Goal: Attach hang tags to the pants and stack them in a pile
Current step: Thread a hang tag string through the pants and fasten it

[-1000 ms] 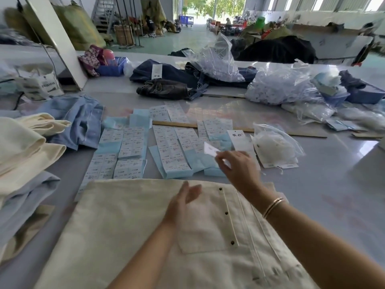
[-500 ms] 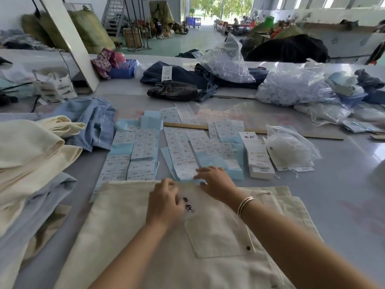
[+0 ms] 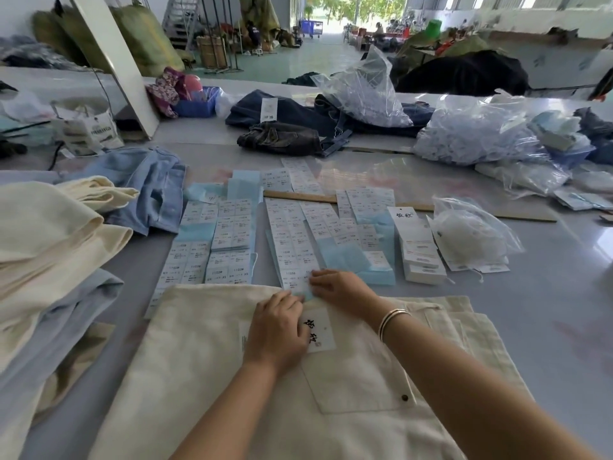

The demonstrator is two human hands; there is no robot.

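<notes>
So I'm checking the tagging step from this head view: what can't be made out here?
- Part of the hang tag: covered by the left hand.
- Right hand fingertips on the sticker sheets: grip unclear.
- Sticker print: too small.
- Cream pants: cut off by the bottom edge.

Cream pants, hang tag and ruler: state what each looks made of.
Cream pants: woven cotton or linen, likely; matte, visible weave.
Hang tag: white card, smooth, printed black characters.
Ruler: wood, seemingly; tan, flat, matte.
</notes>
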